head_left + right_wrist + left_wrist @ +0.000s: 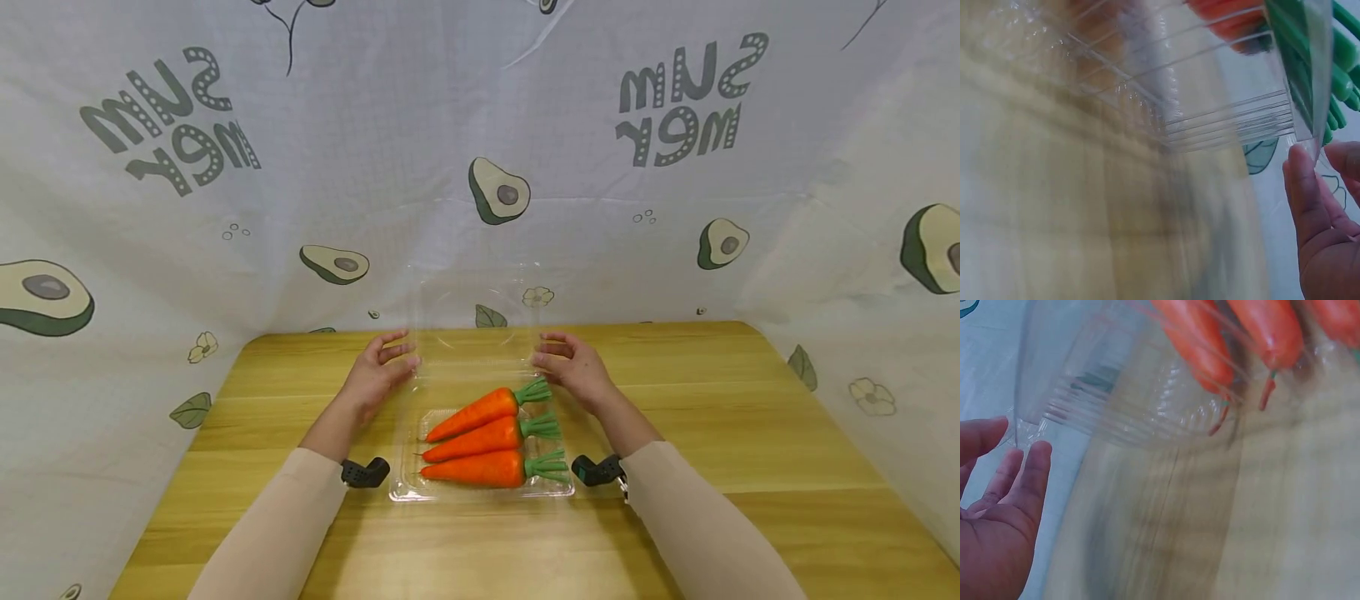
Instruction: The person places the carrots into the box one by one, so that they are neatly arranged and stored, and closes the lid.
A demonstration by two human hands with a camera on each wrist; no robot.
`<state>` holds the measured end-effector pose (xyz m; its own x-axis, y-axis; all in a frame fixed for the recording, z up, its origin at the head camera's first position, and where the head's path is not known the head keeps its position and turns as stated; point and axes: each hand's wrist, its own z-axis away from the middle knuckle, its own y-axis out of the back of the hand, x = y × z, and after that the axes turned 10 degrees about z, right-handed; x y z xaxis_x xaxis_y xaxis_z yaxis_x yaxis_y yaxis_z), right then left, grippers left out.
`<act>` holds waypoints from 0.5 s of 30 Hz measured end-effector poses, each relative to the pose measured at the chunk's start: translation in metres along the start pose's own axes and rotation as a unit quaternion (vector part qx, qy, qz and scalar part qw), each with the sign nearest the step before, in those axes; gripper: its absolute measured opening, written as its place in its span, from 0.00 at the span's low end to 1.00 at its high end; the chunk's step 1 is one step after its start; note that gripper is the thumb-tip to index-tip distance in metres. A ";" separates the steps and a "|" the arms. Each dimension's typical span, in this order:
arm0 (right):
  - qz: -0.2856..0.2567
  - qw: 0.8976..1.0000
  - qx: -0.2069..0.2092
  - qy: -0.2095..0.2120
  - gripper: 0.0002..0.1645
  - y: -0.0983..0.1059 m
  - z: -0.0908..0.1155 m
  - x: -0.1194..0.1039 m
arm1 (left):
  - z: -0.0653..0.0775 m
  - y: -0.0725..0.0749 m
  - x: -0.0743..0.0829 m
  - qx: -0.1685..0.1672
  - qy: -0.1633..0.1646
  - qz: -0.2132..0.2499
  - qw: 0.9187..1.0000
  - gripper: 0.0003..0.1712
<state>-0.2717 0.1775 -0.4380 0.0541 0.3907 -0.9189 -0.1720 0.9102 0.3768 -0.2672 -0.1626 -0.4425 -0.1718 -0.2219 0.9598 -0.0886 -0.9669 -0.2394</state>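
A clear plastic clamshell box [405, 492] lies on the table, its transparent lid [474, 337] standing raised at the back. Three orange carrots [480, 471] with green stems lie side by side in the base, tips to the left. At the box's back left corner, my left hand [378, 372] pinches the rim lightly between thumb and fingertips. My right hand [577, 367] mirrors it at the back right corner, with the plastic edge between thumb and forefinger [1302, 181]. Green stems [1335, 62] reach close to that edge in the right wrist view.
The wooden table [675, 400] runs back to a white cloth [420, 125] printed with avocados and lettering, which also hangs at both sides. Black straps with small devices [366, 473] sit at both wrists. Beige sleeves [277, 525] cover the forearms.
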 end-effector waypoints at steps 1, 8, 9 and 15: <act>0.000 1.000 0.003 0.003 0.32 0.001 -0.001 -0.001 | -0.001 -0.001 0.001 0.002 -0.006 -0.006 1.000 0.37; -0.013 1.000 0.022 0.011 0.29 0.005 -0.001 -0.004 | 0.001 -0.008 0.007 0.022 -0.028 -0.046 0.998 0.32; -0.015 1.000 0.025 0.011 0.29 0.005 -0.001 -0.004 | 0.002 -0.008 0.007 0.024 -0.030 -0.051 0.998 0.31; -0.018 0.999 0.040 0.020 0.25 0.006 0.006 -0.006 | 0.006 -0.008 0.008 0.027 -0.044 -0.062 0.997 0.27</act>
<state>-0.2676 0.1812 -0.4298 0.0194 0.3523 -0.9357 -0.0914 0.9326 0.3493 -0.2620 -0.1569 -0.4321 -0.0751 -0.1077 0.9913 -0.0504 -0.9925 -0.1116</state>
